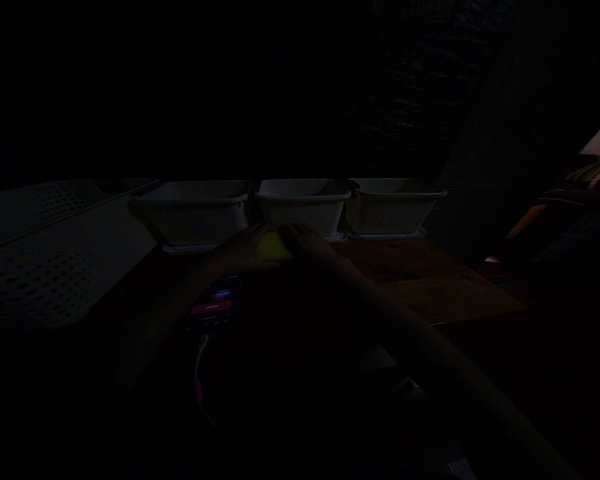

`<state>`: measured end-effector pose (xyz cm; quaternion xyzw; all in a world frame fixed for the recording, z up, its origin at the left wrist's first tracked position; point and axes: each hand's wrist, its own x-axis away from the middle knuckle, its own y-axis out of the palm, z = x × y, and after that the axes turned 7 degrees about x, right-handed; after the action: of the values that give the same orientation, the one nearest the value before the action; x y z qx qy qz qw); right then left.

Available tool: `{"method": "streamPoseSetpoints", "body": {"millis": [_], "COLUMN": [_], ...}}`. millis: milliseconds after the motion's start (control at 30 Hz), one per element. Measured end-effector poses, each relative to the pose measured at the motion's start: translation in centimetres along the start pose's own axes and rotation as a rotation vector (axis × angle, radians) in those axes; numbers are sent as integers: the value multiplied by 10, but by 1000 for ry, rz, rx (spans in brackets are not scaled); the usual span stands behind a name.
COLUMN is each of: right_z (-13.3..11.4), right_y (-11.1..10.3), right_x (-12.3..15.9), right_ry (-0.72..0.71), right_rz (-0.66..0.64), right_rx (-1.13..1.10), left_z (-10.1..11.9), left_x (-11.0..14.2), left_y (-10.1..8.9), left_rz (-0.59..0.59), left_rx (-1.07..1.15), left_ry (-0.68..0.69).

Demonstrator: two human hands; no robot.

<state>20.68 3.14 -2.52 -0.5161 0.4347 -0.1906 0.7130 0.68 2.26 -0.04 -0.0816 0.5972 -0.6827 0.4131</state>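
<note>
Yellow item point(274, 247) btwn L hand point(245, 249) & R hand point(307, 240), in front of mid white tub point(303, 208), over tabletop point(405, 263). Both hands hold it, one per side; finger spread too dark to tell.

In the gloom, my left hand point(243, 247) and right hand point(311, 241) hold a yellow block point(275, 247) between them, before the middle of three pale bins point(303, 211) on the wooden tabletop point(425, 293). Nearer me lies a lit phone point(213, 305) with a cable point(198, 363); a perforated basket point(80, 263) stands left.
</note>
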Motion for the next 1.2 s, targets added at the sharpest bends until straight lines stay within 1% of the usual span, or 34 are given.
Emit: {"method": "streamPoseSetpoints", "body": {"millis": [133, 300, 500, 633, 733, 833, 900, 967, 1100, 1200], "right_z": [0, -3, -10, -8, -6, -4, -3, -1, 0, 1], "right_y": [-2, -7, -5, -6, -10, -17, -22, -27, -36, -42], "right_x": [3, 10, 11, 10, 11, 14, 15, 13, 3, -10], "right_ry": [18, -5, 13, 47, 37, 24, 64, 121, 166, 206], "right_rz": [1, 13, 45, 39, 45, 79, 95, 74, 18, 74], "right_rx": [11, -7, -11, -41, -57, -144, -234, -267, -146, -30], "left_z": [1, 0, 3, 7, 9, 10, 10, 8, 9, 18], "left_x": [-1, -1, 0, 0, 0, 1, 1, 1, 1, -2], "left_y": [0, 0, -1, -3, -2, -1, -1, 0, 1, -6], "left_rz": [1, 7, 14, 14, 27, 26, 27, 42, 64, 63], "left_rx": [22, 12, -8, -4, 0, 5, 20, 31, 8, 44], "left_ry": [29, 54, 99, 97, 103, 114, 132, 136, 77, 59]}}
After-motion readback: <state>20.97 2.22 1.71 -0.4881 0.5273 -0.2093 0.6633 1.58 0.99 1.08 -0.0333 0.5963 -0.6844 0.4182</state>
